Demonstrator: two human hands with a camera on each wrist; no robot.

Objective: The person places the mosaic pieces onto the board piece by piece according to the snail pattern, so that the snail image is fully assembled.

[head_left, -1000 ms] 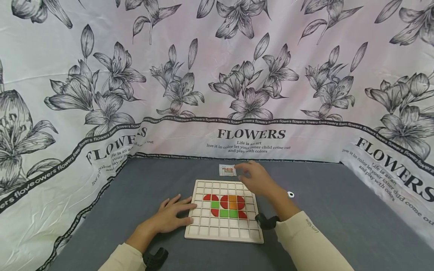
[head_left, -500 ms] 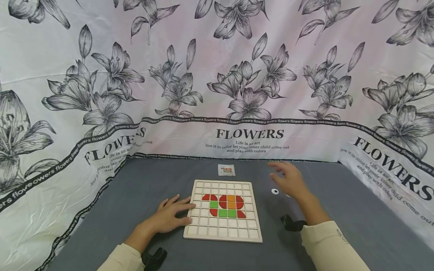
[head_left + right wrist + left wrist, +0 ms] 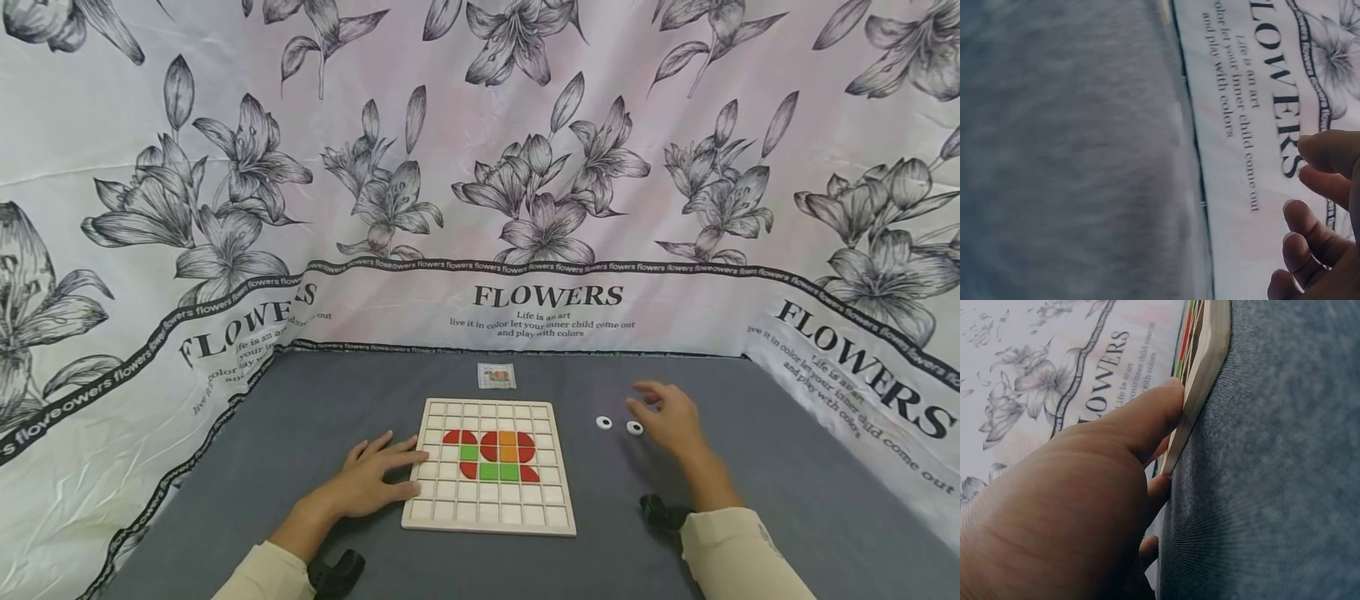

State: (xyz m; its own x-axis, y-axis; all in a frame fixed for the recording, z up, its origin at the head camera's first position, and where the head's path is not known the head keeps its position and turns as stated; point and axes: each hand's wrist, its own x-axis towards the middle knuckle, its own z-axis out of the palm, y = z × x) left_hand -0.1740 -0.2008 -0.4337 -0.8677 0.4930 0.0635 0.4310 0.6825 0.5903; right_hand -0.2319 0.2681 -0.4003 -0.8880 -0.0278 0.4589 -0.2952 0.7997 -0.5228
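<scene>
A pale wooden grid board (image 3: 487, 517) lies on the table, with red, green and orange tiles (image 3: 498, 472) set in its middle cells. My left hand (image 3: 367, 481) touches the board's left edge with its fingers spread; the left wrist view has the thumb (image 3: 1154, 412) against the wooden rim. To the right of the board lie two round white pieces with black dots, one farther left (image 3: 603, 422) and one farther right (image 3: 634, 427). Just beside the right-hand piece hovers my right hand (image 3: 675, 423), its fingers loosely bent. Nothing shows between those fingers (image 3: 1304, 219) in the right wrist view.
A small printed card (image 3: 497, 376) with a coloured grid pattern lies behind the board. The grey cloth (image 3: 300, 433) covers the table. White curtains with flower drawings (image 3: 536, 308) enclose the back and both sides.
My right hand has moved from beside the card rightward and then nearer, down to the dotted pieces, uncovering both. My left hand has stayed at the board's edge.
</scene>
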